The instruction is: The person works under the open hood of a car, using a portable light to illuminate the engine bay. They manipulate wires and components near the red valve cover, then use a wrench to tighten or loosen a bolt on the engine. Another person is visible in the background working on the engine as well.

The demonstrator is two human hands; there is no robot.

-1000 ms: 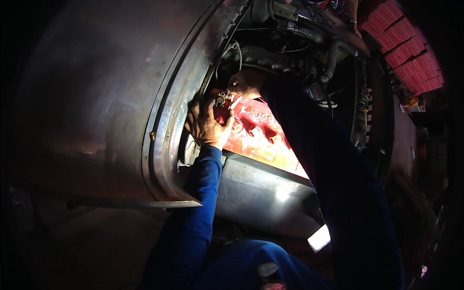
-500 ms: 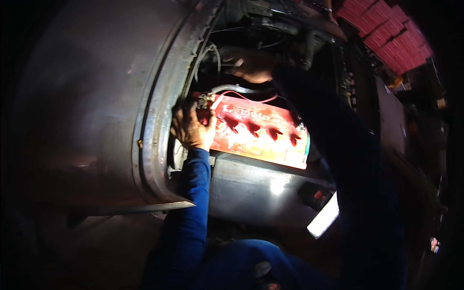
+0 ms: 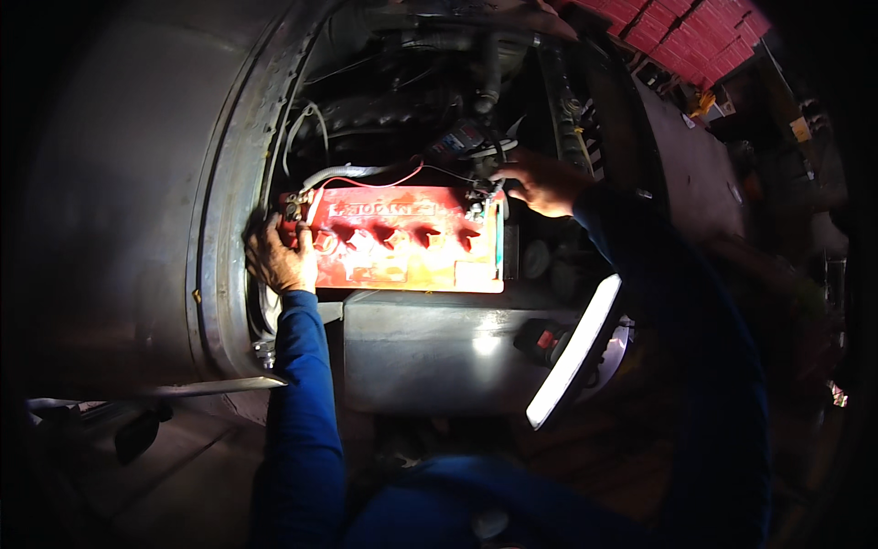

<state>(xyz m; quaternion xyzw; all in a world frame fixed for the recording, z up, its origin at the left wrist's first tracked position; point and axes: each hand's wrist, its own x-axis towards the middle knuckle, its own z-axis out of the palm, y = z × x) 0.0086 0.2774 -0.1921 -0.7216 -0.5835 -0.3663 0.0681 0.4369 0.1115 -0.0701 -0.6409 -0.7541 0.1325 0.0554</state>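
Note:
A red car battery (image 3: 393,240) sits in the vehicle's engine bay, brightly lit, with a terminal at each end. My left hand (image 3: 282,261) is on its left end, thumb over the top and fingers round the side by the left terminal clamp (image 3: 294,207). At the battery's far right corner, my right hand (image 3: 541,186) has its fingers closed at a black cable (image 3: 495,137) beside the right terminal (image 3: 476,203). The fingertips there are partly lost in shadow. A thin red wire (image 3: 375,182) and a grey sleeved hose (image 3: 343,172) run behind the battery.
A large grey body panel (image 3: 119,201) bounds the left side, with a pointed edge (image 3: 265,384) beside my forearm. In front of the battery is a dark metal panel (image 3: 421,357). A bright white light bar (image 3: 574,357) stands near my right arm. Red stacked boxes (image 3: 681,37) lie far right.
My right hand has come from behind the battery's middle to its right terminal. My left hand stays on the battery's left end. The whole view has shifted, so the battery appears farther left.

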